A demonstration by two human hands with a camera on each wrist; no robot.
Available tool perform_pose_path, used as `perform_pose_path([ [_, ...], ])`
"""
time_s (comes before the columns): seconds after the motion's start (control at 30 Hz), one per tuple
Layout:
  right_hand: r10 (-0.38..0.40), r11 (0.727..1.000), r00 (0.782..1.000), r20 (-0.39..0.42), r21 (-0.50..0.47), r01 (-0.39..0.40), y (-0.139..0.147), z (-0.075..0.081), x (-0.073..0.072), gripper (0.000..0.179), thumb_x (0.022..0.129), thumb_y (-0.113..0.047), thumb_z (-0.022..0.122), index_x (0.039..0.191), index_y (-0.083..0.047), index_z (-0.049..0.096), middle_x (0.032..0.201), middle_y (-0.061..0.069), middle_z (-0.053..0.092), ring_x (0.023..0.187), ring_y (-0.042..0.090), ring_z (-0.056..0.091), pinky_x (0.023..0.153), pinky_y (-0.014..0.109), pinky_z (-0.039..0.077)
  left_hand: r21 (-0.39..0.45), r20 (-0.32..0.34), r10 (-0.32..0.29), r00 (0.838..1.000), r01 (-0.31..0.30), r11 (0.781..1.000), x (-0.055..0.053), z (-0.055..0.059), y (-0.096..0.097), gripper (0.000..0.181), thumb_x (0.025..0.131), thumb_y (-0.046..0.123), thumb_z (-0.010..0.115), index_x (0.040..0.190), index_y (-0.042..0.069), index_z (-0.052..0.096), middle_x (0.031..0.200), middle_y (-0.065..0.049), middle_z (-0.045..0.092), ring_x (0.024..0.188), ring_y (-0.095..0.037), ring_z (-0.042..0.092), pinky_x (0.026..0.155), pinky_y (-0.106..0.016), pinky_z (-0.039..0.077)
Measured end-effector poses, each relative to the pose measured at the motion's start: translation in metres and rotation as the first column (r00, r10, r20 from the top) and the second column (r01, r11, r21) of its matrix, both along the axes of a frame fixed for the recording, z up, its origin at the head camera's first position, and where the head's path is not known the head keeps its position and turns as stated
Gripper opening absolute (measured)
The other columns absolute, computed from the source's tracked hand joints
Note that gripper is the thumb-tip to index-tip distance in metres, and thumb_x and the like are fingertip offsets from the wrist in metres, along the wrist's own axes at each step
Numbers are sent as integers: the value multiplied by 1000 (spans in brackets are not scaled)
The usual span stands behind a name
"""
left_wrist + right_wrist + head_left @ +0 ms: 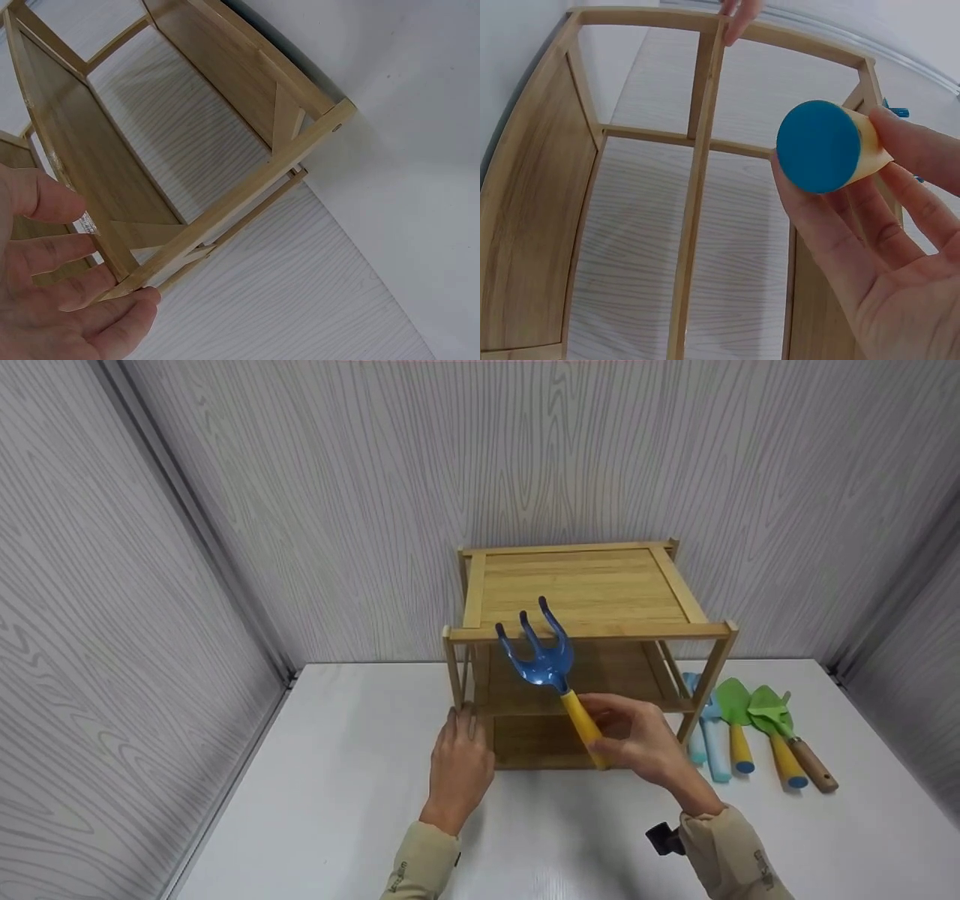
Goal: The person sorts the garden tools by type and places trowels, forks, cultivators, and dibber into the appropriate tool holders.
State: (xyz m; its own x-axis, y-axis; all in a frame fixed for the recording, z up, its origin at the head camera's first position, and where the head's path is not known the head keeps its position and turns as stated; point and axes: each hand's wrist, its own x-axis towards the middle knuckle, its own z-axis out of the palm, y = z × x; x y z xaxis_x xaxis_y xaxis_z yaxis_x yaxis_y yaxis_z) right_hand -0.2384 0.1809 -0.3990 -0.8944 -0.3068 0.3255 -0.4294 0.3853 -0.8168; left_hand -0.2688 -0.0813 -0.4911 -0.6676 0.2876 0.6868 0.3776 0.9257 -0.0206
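Note:
My right hand (637, 739) pinches the yellow handle of a small garden hand fork (544, 660) with three blue prongs. The fork is raised in front of a wooden shelf rack (585, 585), prongs pointing up and left. Close up in the right wrist view, the handle's blue end (817, 146) sits between thumb and fingers. My left hand (461, 757) touches the rack's left front post near the middle shelf. Its fingers (79, 289) lie fairly straight against that corner in the left wrist view.
Right of the rack, several garden tools lie on the white table (337, 780): light-blue-handled tools (716, 750), green trowels (733, 701) with yellow handles, and a wooden-handled green tool (810, 765). Grey wood-grain panels (360, 495) stand behind and at both sides.

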Motion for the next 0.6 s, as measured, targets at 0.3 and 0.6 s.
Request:
perform_pose_path([
  [0.3, -13, 1000, 1000, 20, -17, 14, -9, 13, 0, 51, 82, 8, 74, 132, 4, 63, 112, 15, 67, 97, 30, 64, 86, 37, 56, -30, -23, 17, 1000, -17, 999, -1, 0, 1, 37, 85, 1, 73, 119, -11, 66, 125, -26, 59, 114, -44, 62, 93, -43, 57],
  [0.6, -16, 997, 998, 67, -75, 21, -19, 28, -2, 49, 84, 7, 72, 132, 6, 62, 111, 15, 66, 97, 29, 63, 88, 38, 56, -19, -10, 18, 1000, -18, 1000, 0, 0, 1, 37, 87, 0, 71, 121, -13, 64, 125, -27, 59, 115, -46, 62, 93, -46, 56],
])
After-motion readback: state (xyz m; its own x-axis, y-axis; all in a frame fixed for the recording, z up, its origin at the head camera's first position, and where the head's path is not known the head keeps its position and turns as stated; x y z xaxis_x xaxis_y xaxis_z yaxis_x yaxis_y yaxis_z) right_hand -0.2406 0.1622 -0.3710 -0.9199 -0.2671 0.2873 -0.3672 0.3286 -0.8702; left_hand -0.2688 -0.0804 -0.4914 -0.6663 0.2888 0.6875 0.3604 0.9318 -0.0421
